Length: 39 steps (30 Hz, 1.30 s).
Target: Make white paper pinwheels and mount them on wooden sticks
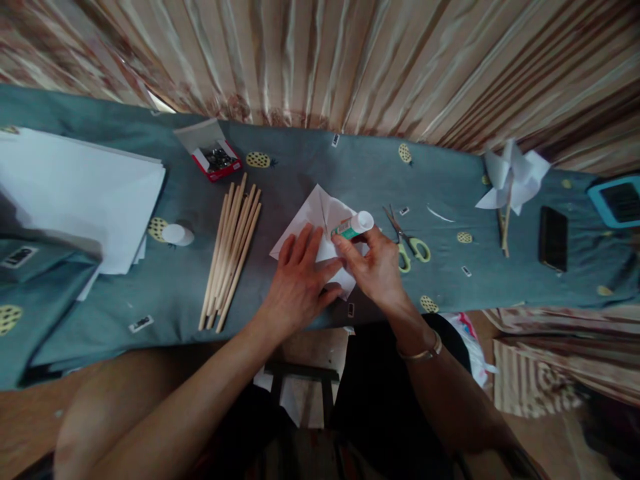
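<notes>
A white sheet of paper [317, 205] lies on the cloth in front of me, turned cornerwise, with creases or cuts running toward its middle. My left hand [303, 280] rests on its lower left part, fingers spread flat. In my right hand [375, 267] is a glue stick [354, 225] with a green label and a white end. It is tilted, its lower end against or just over the paper's middle; my fingers hide the tip. Close to the right hand lie scissors [411, 243] with yellow-green handles, blades spread apart.
Left of the paper are a bundle of wooden sticks [230, 253], an opened red box of small metal pieces [217, 160], a white cap-like cylinder [178, 235] and stacked paper [85, 193]. To the right lie a paper pinwheel [515, 177], a phone [553, 239] and a blue-framed device [617, 201].
</notes>
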Motion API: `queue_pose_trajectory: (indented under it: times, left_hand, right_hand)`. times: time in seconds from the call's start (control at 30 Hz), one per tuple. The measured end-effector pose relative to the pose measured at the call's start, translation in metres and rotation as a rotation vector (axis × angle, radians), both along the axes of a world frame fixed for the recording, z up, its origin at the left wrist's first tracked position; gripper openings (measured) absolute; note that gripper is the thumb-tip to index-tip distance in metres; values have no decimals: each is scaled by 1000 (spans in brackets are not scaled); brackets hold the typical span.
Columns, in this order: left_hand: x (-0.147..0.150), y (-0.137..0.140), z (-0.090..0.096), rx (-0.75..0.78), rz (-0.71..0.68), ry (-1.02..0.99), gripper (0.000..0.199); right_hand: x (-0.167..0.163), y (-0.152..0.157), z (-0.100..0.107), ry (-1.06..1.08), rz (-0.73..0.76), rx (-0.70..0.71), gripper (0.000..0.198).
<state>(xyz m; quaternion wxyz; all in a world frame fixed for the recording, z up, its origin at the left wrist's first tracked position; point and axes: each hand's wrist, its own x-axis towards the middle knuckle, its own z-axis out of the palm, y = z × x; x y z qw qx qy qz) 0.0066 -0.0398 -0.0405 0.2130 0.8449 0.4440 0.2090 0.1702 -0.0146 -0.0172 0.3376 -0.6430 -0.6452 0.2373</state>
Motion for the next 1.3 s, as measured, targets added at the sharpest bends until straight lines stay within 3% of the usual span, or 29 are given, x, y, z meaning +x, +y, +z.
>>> queue_pose_trajectory:
  times: [0.67,1.3]
  left_hand:
    - [0,-1,-4,19,6,18,45]
    - [-1,-1,-3,35,-6,45,48]
  right_hand:
    - [-4,-1,8,-70,75,-20,20]
    - [1,-5,9,-166,190,88,22]
